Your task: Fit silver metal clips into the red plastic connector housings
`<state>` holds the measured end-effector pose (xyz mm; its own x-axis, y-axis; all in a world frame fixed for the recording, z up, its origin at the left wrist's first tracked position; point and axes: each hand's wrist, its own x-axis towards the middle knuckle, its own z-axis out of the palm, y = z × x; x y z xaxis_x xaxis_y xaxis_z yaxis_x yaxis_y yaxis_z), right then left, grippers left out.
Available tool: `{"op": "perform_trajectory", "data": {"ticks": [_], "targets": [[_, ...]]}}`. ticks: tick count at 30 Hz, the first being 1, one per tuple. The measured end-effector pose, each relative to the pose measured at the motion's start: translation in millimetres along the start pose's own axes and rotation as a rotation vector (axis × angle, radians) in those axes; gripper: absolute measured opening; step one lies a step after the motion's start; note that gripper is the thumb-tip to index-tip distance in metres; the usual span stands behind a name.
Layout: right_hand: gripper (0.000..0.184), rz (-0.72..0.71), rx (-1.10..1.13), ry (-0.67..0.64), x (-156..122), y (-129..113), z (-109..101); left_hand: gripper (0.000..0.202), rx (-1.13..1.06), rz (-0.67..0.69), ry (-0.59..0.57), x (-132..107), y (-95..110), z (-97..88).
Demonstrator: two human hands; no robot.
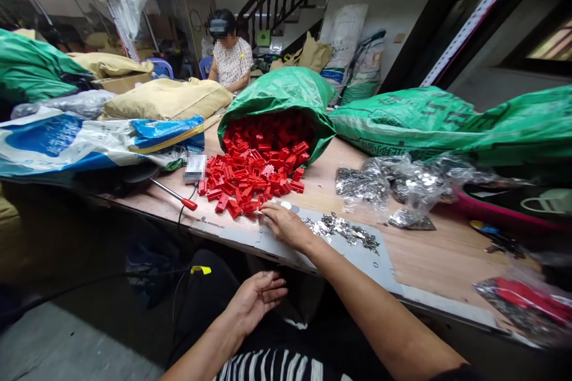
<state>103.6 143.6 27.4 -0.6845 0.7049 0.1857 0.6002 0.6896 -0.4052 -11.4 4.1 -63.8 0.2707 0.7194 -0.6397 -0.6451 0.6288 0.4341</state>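
Note:
My right hand reaches over the table's front edge, its fingertips at the near side of a heap of small red plastic parts. Its fingers look loosely bent and apart, and I make out no part held in them. The heap spills from the mouth of a green woven sack lying on its side. Beside that hand, small shiny metal pieces are scattered on a grey sheet. Below the table edge, above my lap, my left hand is open and turned palm up, with nothing in it.
A tool with a red handle juts out at the left. Clear bags of metal pieces lie at the right, before more green sacks. A blue and white sack covers the left side. Another person sits across the table.

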Motion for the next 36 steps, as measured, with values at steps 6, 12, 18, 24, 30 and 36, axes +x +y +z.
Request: {"op": "perform_trajectory", "data": {"ticks": [6,12,18,24,30,36], "targets": [[0.029,0.034,0.292,0.166,-57.7,-22.1,-17.9,0.025,-0.016,0.049,-0.153,-16.3,17.1,9.6],[0.025,0.0,0.615,-0.059,-114.4,-49.9,-33.0,0.035,-0.057,0.086,-0.292,-29.6,19.0,22.6],[0.021,0.046,0.699,-0.114,-144.4,-56.2,-35.7,0.037,0.078,0.144,-0.305,-35.8,12.5,30.7],[0.016,0.428,0.267,0.238,-170.2,2.3,-45.0,0.035,0.137,0.156,-0.223,-39.6,11.1,37.2],[0.016,0.705,-0.24,0.322,-182.6,56.5,-51.6,0.035,0.214,0.192,-0.216,-39.7,6.1,43.5],[0.016,0.726,-0.33,0.258,-168.3,60.5,-50.1,0.032,0.262,0.19,-0.194,-40.2,3.3,41.8]]}}
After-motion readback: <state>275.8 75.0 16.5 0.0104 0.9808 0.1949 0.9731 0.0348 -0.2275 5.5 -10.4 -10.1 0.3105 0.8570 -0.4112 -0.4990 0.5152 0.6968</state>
